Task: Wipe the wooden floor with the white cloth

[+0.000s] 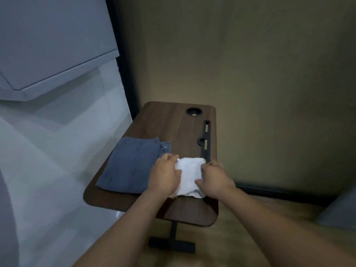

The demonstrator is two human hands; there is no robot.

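Two cloths lie on the small dark wooden table [169, 120], and reading from the left, the first is a folded blue cloth [131, 168] spread flat over the table's left half, at about nine o'clock from the hands. Just to its right, the left hand [165, 175] rests with its fingers curled over the left edge of the white cloth [189, 175], its heel lying over the blue cloth's right margin. The white cloth sits between the two hands, touching both, bunched into a rough rectangle whose long axis runs from six to twelve o'clock, toward and away from the person. The right hand [212, 179] closes on the cloth's right edge, thumb pressing on top, so both hands appear to be gripping it and neither is nearer than the other. Beyond the right hand, at about twelve o'clock, a black slotted groove [206, 139] runs along the table's right side, and a round black cup recess [194, 111] lies farther off; it seems to hold one small pale thing, too small to identify. The wooden floor [240, 228] lies below the table toward five o'clock, so the cloth likely has to be lifted clear and carried down to the right before any wiping begins.
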